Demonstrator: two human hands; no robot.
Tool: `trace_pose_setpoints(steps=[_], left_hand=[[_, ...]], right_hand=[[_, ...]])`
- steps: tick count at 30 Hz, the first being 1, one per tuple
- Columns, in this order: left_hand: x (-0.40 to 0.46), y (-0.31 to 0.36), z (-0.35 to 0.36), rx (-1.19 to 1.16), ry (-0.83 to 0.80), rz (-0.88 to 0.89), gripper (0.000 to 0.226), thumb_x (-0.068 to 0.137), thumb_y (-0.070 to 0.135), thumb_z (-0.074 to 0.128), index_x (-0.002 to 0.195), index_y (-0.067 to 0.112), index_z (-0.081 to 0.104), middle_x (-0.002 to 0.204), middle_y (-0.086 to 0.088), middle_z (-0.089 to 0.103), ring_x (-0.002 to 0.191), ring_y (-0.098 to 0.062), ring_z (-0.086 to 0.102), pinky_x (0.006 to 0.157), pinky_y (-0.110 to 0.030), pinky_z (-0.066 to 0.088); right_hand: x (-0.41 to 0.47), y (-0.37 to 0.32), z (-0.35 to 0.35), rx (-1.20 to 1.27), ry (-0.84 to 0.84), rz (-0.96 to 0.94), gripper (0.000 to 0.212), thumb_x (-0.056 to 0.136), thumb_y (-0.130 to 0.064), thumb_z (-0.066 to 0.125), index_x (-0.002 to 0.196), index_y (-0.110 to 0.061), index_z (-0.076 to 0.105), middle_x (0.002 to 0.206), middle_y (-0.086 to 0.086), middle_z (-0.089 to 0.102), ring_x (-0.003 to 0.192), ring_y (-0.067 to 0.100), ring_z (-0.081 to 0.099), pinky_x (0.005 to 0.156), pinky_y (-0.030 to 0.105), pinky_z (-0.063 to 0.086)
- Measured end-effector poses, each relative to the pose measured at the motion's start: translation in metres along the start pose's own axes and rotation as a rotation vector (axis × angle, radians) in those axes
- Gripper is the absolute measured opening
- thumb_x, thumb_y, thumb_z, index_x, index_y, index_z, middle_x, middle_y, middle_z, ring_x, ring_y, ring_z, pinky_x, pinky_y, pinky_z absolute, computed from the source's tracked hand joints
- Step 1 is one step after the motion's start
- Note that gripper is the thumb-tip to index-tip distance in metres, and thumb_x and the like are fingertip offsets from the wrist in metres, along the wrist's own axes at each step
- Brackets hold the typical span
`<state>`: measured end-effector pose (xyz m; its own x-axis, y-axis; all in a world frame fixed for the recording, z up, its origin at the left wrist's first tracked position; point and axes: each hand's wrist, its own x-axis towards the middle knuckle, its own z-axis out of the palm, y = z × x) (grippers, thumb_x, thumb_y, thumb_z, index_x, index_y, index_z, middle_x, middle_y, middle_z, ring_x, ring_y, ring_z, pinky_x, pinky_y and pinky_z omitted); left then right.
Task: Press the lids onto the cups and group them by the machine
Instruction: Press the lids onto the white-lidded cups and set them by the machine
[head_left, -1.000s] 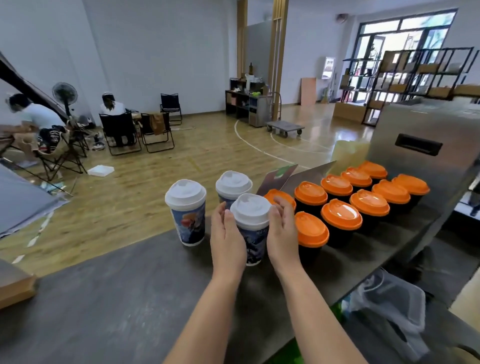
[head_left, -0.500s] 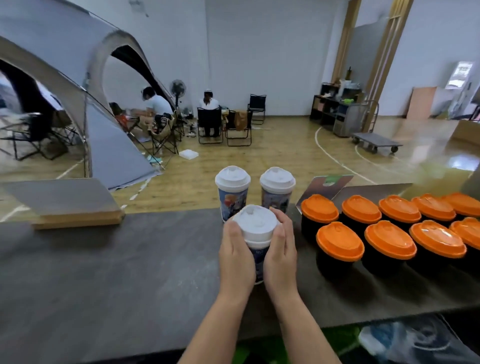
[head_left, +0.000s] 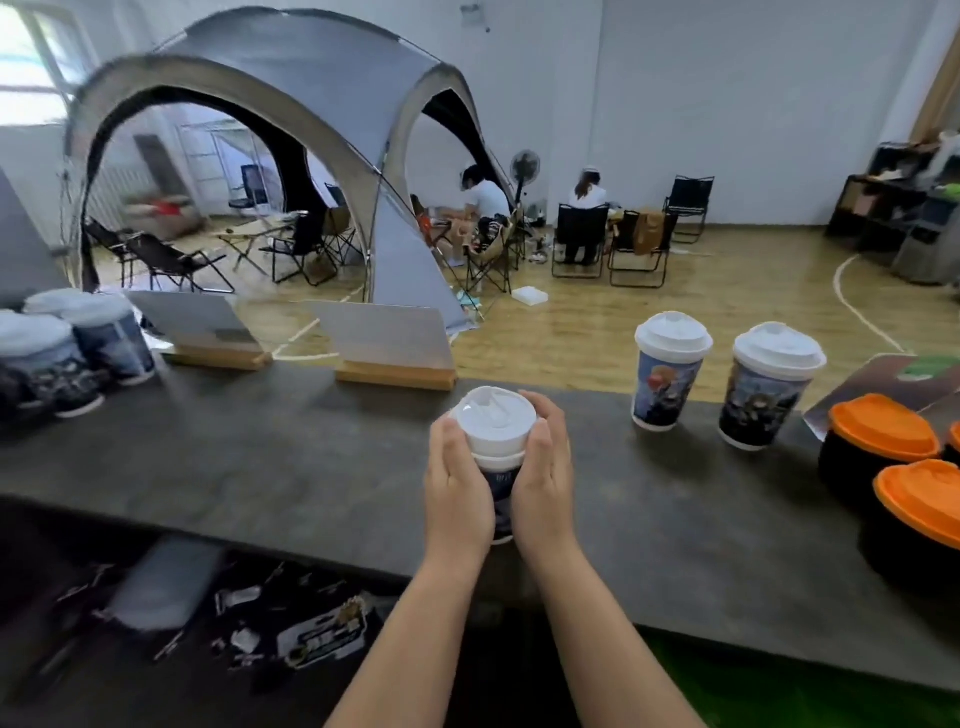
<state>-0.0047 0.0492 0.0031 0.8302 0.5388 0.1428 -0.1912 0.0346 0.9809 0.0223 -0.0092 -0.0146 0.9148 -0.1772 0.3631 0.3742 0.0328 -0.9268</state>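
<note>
A printed paper cup with a white lid (head_left: 494, 422) is clasped between both hands over the dark counter (head_left: 260, 467). My left hand (head_left: 457, 483) wraps its left side and my right hand (head_left: 545, 478) wraps its right side, fingers curled round the cup. Two more printed cups with white lids (head_left: 670, 369) (head_left: 774, 382) stand on the counter to the right. Black cups with orange lids (head_left: 883, 431) (head_left: 919, 504) sit at the right edge. Several blurred white-lidded cups (head_left: 67, 348) stand at the far left. The machine is out of view.
Two card signs in wooden holders (head_left: 208, 332) (head_left: 389, 348) stand along the counter's far edge. A dark menu card (head_left: 893, 384) lies at the right. Beyond the counter are a grey dome tent (head_left: 291, 130), folding chairs and seated people.
The view has swung left. Both hands have carried the held cup leftward, away from the orange-lidded cups and the other two white-lidded cups. The cups at far left came into view.
</note>
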Motion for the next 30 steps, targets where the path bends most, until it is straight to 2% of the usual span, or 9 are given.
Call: trace_pose_setpoints(steps=[3,5,8,11,16,21,24,25,30], left_hand=[[0.019,-0.001,-0.03,-0.036,0.013,0.014,0.039,0.106,0.041,0.028,0.117,0.024,0.06,0.111,0.005,0.067,0.107,-0.007,0.062,0.088,-0.023,0.047],[0.032,-0.001,-0.048,-0.068,0.015,0.009,0.038,0.107,0.037,0.026,0.12,0.021,0.058,0.111,0.006,0.066,0.102,-0.001,0.061,0.082,-0.014,0.046],[0.056,-0.002,-0.073,-0.087,-0.018,0.018,0.035,0.108,0.035,0.025,0.117,0.024,0.057,0.108,0.009,0.064,0.098,0.006,0.06,0.077,-0.008,0.044],[0.089,-0.003,-0.097,-0.097,-0.102,0.005,0.035,0.108,0.035,0.024,0.117,0.028,0.057,0.111,0.007,0.065,0.102,-0.002,0.061,0.078,-0.012,0.045],[0.142,-0.009,-0.118,-0.051,-0.305,0.078,0.036,0.108,0.031,0.026,0.14,0.032,0.041,0.123,0.017,0.053,0.111,0.007,0.053,0.082,-0.004,0.043],[0.166,-0.017,-0.12,-0.108,-0.409,0.125,0.035,0.095,0.039,0.03,0.113,0.032,0.059,0.112,0.009,0.066,0.103,0.0,0.062,0.083,-0.016,0.048],[0.164,-0.024,-0.123,-0.206,-0.37,0.116,0.033,0.096,0.033,0.031,0.109,0.027,0.061,0.105,0.007,0.068,0.099,-0.008,0.065,0.079,-0.022,0.052],[0.162,-0.025,-0.125,-0.23,-0.361,0.129,0.032,0.095,0.03,0.032,0.109,0.025,0.061,0.104,0.008,0.068,0.098,-0.01,0.065,0.078,-0.022,0.052],[0.165,-0.031,-0.119,-0.248,-0.298,0.143,0.028,0.093,0.028,0.034,0.105,0.023,0.059,0.098,0.007,0.068,0.092,-0.013,0.066,0.073,-0.029,0.052]], right_hand=[[-0.007,0.001,0.036,0.001,-0.028,0.014,0.041,0.09,-0.052,0.026,0.117,-0.041,0.054,0.12,-0.006,0.06,0.119,0.019,0.054,0.099,0.05,0.045],[-0.01,0.002,0.062,-0.003,-0.016,0.025,0.039,0.089,-0.053,0.026,0.114,-0.044,0.054,0.118,-0.008,0.06,0.118,0.019,0.054,0.099,0.049,0.045],[-0.012,0.005,0.099,-0.002,0.024,0.02,0.042,0.089,-0.053,0.026,0.117,-0.041,0.054,0.12,-0.006,0.06,0.119,0.02,0.054,0.099,0.05,0.045],[-0.008,0.011,0.134,-0.03,0.096,0.012,0.043,0.089,-0.053,0.026,0.118,-0.039,0.054,0.119,-0.005,0.06,0.118,0.02,0.054,0.099,0.05,0.046],[0.004,0.024,0.169,-0.061,0.244,-0.004,0.04,0.09,-0.052,0.028,0.114,-0.039,0.056,0.118,-0.002,0.061,0.114,0.019,0.057,0.097,0.052,0.046],[0.007,0.025,0.183,-0.136,0.322,-0.079,0.042,0.091,-0.049,0.028,0.114,-0.027,0.055,0.111,0.0,0.062,0.105,0.016,0.06,0.089,0.046,0.051],[0.003,0.024,0.187,-0.092,0.274,-0.107,0.037,0.089,-0.047,0.029,0.112,-0.028,0.052,0.102,-0.01,0.065,0.097,0.007,0.063,0.077,0.026,0.053],[0.002,0.024,0.188,-0.066,0.269,-0.123,0.036,0.088,-0.046,0.03,0.111,-0.027,0.051,0.1,-0.011,0.066,0.095,0.008,0.064,0.074,0.025,0.053],[0.01,0.032,0.19,-0.064,0.291,-0.122,0.032,0.089,-0.041,0.033,0.107,-0.025,0.053,0.098,-0.003,0.067,0.091,0.022,0.066,0.072,0.051,0.055]])
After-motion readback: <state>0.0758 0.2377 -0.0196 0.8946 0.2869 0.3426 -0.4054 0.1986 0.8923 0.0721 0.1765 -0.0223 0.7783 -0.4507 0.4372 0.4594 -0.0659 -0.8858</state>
